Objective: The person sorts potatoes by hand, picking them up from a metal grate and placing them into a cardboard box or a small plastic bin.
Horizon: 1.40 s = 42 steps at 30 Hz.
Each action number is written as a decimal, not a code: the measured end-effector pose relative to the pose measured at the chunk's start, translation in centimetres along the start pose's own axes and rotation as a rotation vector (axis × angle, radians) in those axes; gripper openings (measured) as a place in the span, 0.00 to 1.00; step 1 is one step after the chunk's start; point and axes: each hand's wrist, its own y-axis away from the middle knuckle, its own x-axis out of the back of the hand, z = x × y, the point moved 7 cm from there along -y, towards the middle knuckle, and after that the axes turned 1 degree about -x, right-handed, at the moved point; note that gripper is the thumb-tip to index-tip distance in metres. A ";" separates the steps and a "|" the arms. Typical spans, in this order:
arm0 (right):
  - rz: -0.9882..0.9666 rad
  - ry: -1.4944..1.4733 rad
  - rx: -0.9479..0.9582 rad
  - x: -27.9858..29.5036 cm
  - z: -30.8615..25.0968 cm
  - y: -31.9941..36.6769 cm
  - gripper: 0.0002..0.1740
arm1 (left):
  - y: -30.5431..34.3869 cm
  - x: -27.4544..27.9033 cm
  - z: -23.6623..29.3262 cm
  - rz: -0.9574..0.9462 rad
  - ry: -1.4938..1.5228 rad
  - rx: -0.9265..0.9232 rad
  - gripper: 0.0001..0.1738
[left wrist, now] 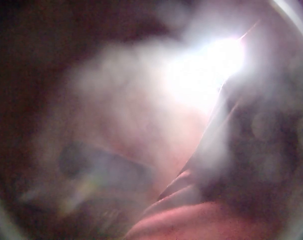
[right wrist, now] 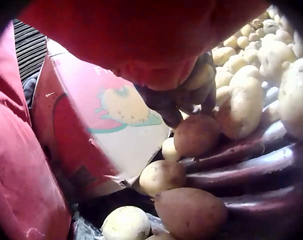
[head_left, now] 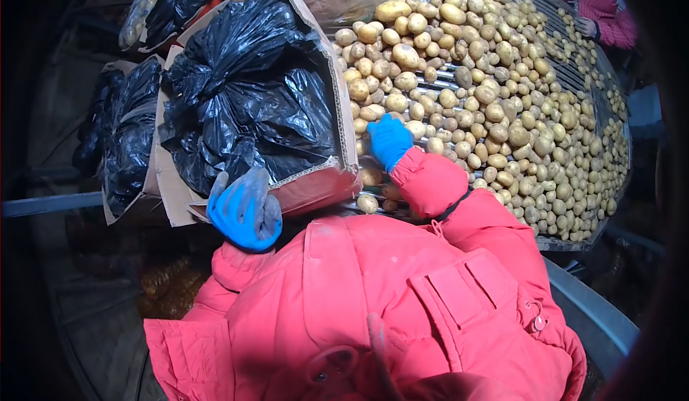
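My right hand, in a blue glove, reaches down among the potatoes beside the right wall of a cardboard box. In the right wrist view its dark gloved fingers curl round a potato, partly hidden by the red sleeve. Just below the fingertips lies a browner potato. My left hand, gloved in blue with greyish fingertips, is at the box's near left corner, fingers loosely bent and holding nothing. Glare and blur fill the left wrist view, hiding that hand.
A crumpled black plastic bag fills the box. More black bags sit in another carton to the left. Metal rollers show under the potatoes. Across the sorting table, another person's red sleeve appears at the upper right.
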 end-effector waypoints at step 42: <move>-0.128 -0.047 0.025 -0.8 1.0 2.9 0.19 | 0.6 1.3 0.8 0.216 0.106 -0.118 0.18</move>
